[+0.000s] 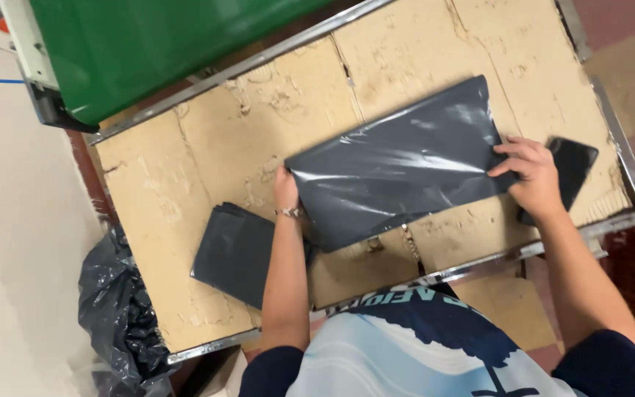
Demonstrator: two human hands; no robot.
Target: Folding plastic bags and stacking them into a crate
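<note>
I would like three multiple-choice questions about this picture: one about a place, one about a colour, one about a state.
1. Where does the stack of folded dark bags lie?
A. under the left forearm
B. on the green cover
C. on the floor

2. What colour is the cover at the upper left?
A. red
B. green
C. white

3. How is the large grey bag held?
A. by the left hand only
B. by nobody
C. by both hands, right hand too

Answers: 1 A, the forearm crosses it; 2 B, plainly green; 3 C, one hand at each end.

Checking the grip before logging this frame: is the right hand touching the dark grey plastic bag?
Touching. The head view shows the right hand pinching the right edge of the dark grey plastic bag.
</note>
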